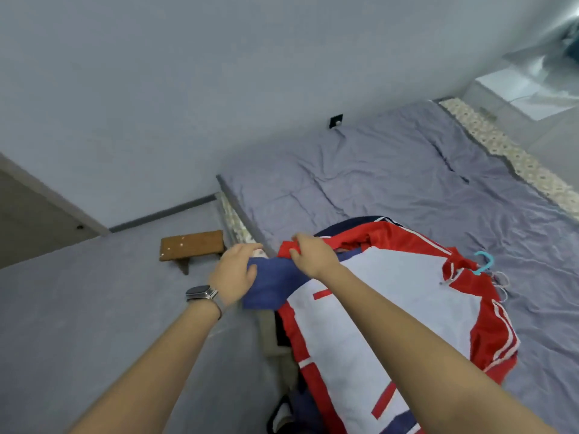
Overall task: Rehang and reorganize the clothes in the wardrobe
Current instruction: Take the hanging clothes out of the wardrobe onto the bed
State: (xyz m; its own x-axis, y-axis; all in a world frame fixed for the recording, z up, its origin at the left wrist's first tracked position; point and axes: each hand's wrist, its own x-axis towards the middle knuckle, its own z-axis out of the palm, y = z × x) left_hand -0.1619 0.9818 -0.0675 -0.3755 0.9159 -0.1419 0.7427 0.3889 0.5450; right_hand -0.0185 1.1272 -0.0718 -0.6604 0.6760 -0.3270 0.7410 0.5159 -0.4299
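Observation:
A red, white and navy jacket (382, 302) lies spread on the near edge of the bed (391, 183), its hem hanging over the side. My left hand (235, 274) grips the navy cuff of a sleeve (272, 286) at the bed's edge. My right hand (310, 255) pinches the red fabric of the same jacket just right of it. A turquoise hanger (485, 263) lies on the red cloth at the right, with white hangers (501, 283) partly under it.
A small wooden stool (191, 247) stands on the grey floor left of the bed. A door (28, 220) shows at the far left. Dark clothing (288, 415) hangs by the bedside near the bottom. A wall socket (336, 121) sits above the bed.

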